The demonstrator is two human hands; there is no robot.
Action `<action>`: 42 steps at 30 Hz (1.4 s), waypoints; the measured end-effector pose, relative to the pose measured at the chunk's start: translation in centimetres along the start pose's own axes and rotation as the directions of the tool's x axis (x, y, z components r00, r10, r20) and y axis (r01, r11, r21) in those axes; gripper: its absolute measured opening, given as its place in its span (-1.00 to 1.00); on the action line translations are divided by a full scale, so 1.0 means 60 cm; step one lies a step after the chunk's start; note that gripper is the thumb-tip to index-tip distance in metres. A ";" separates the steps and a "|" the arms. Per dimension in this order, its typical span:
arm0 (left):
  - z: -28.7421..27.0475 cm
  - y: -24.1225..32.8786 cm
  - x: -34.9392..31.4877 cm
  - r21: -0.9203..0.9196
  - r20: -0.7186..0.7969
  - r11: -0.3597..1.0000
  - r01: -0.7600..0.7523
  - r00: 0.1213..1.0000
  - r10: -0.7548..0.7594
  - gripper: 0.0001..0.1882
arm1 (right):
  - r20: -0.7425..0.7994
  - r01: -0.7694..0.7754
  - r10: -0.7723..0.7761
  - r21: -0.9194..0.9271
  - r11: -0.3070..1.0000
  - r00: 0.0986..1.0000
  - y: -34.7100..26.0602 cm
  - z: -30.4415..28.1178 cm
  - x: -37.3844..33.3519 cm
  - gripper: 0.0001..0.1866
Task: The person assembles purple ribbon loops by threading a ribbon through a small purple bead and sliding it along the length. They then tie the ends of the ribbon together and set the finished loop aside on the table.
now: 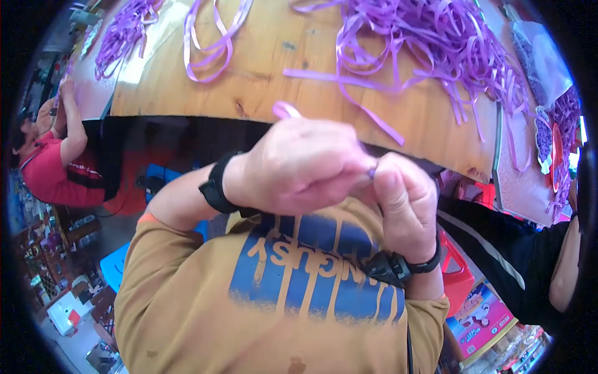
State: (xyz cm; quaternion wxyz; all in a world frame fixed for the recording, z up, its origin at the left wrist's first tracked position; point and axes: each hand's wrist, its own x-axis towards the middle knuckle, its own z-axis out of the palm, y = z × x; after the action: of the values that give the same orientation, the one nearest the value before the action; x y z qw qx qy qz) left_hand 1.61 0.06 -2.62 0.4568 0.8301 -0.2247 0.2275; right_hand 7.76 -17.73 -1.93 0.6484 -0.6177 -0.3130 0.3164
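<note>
Both of my hands are raised in front of my chest, close to the table's near edge. My left hand (299, 165) is closed, and a loop of purple ribbon (286, 110) sticks out above it. My right hand (406, 202) is closed too, its thumb and fingertips pinching a small purple bit of the ribbon where the two hands meet. Most of this ribbon is hidden inside the fingers. Just beyond my hands, loose purple ribbon ends (374, 118) lie on the wooden table (261, 81).
A big tangled pile of purple ribbons (417, 37) covers the table's far right. A looped ribbon (205, 78) and a smaller bundle (128, 31) lie at far left. One person (62, 162) sits at the left, another (517, 255) at the right. A red stool (458, 274) stands right of me.
</note>
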 end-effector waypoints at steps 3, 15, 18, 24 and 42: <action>-0.001 0.001 0.010 -0.154 -0.005 0.981 0.121 0.992 -0.123 -0.85 | -0.026 0.163 -0.169 -0.150 0.975 0.985 -0.005 -0.002 0.012 -0.70; 0.001 -0.018 0.007 -0.048 -0.010 0.987 -0.156 0.988 0.155 -0.82 | 0.051 0.021 -0.026 0.098 0.995 0.998 0.009 -0.004 0.012 -0.69; 0.002 -0.017 -0.004 -0.061 -0.005 0.996 -0.064 0.998 0.063 -0.85 | 0.081 -0.098 0.089 0.116 0.988 0.993 0.007 -0.007 0.011 -0.69; 0.002 -0.018 -0.020 -0.167 -0.009 0.983 0.082 0.996 -0.085 -0.78 | 0.138 -0.174 0.152 0.163 0.971 0.979 0.002 0.000 0.015 -0.63; -0.011 0.011 -0.004 -0.228 0.036 0.927 0.298 0.954 -0.297 -0.84 | 0.157 -0.238 0.213 0.164 0.957 0.964 -0.008 -0.010 0.020 -0.68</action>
State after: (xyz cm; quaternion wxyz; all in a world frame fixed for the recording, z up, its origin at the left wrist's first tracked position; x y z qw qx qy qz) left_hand 0.93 0.38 -1.99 0.5792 0.7959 -0.1214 0.1274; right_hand 8.96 -17.14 -1.43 0.6383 -0.5645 -0.2541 0.4575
